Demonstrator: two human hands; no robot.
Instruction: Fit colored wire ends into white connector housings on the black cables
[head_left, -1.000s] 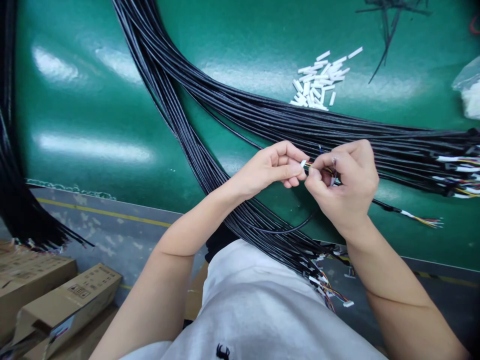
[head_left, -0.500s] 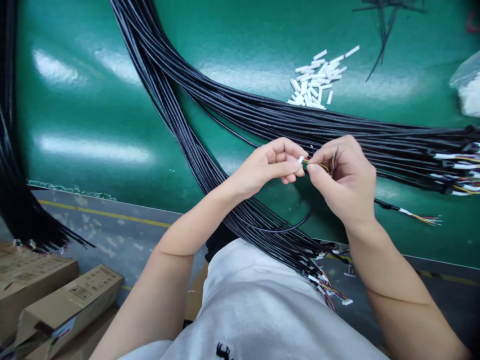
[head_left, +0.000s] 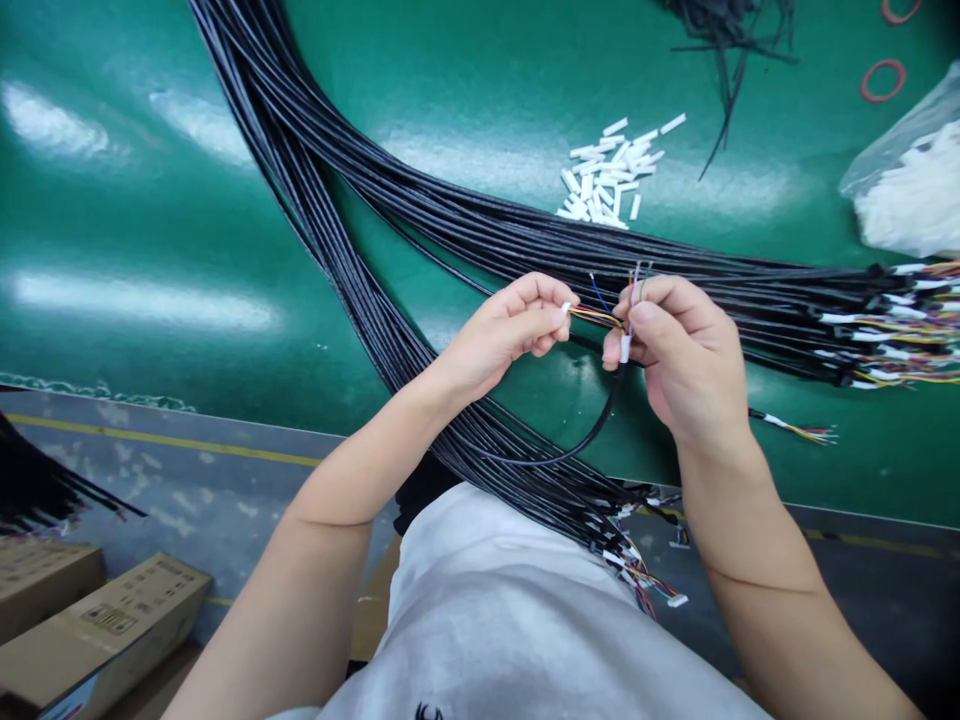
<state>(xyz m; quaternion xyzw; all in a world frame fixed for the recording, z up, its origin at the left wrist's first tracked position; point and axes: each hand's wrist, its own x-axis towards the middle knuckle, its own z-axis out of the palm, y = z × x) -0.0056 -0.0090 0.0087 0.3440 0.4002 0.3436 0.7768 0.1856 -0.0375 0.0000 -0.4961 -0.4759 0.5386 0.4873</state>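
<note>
My left hand (head_left: 510, 330) pinches a small white connector (head_left: 566, 309) between thumb and fingers. Thin coloured wires (head_left: 596, 317) run from it to my right hand (head_left: 686, 355), which is closed round the end of a black cable (head_left: 592, 425). More loose wire ends stick up above the right fingers. The cable loops down towards my body. Both hands hover over a thick bundle of black cables (head_left: 420, 215) lying on the green table (head_left: 150, 200).
A heap of white connectors (head_left: 607, 175) lies beyond the hands. At far right are a clear bag of white parts (head_left: 911, 195), red rings (head_left: 881, 80) and finished cable ends with coloured wires (head_left: 896, 335). Cardboard boxes (head_left: 97, 630) stand on the floor at lower left.
The hands have drawn apart a little, showing more coloured wire between them. My right hand has turned the cable end upright. The view has shifted slightly right and up.
</note>
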